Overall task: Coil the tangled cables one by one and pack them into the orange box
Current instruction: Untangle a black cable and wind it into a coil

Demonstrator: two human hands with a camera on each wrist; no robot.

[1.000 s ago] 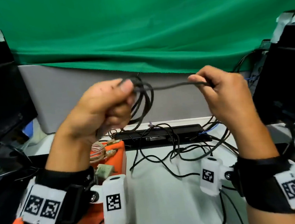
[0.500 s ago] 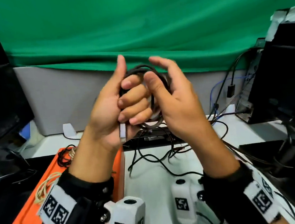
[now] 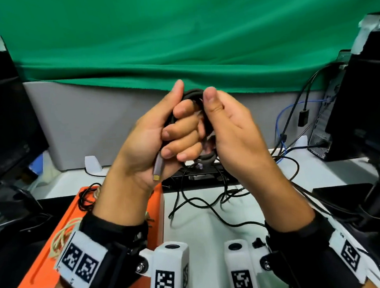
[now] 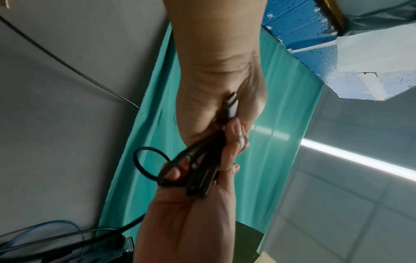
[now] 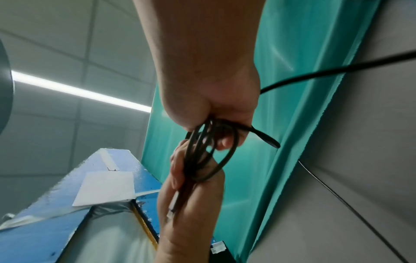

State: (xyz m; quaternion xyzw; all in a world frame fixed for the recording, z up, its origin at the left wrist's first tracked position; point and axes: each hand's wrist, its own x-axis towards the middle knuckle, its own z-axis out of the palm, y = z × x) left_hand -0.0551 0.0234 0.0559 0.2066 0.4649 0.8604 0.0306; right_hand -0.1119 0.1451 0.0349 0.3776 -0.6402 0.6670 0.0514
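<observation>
My left hand (image 3: pixel 179 131) grips a black cable coil (image 3: pixel 205 160), raised in front of me. Its fingers curl through the loops, and the silver plug (image 3: pixel 157 170) sticks out below the palm. My right hand (image 3: pixel 216 119) holds the same coil from the right, thumb on top and fingers behind. The left wrist view shows the plug (image 4: pixel 231 105) against the left palm and the loops (image 4: pixel 198 170) pinched by the right hand (image 4: pixel 186 222). In the right wrist view the coil (image 5: pixel 207 151) hangs from the right hand (image 5: pixel 209 106). The orange box (image 3: pixel 45 257) lies at lower left.
The orange box holds a black cable (image 3: pixel 86 197) and a beige cable (image 3: pixel 62 233). Loose black cables (image 3: pixel 200 199) sprawl on the white table in front of a black bar-shaped device (image 3: pixel 200 177). Dark monitors stand left and right (image 3: pixel 363 107); more cables hang at the right.
One second ago the hands were apart with the cable stretched between them. They have come together, and the right thumb has closed onto the top of the coil.
</observation>
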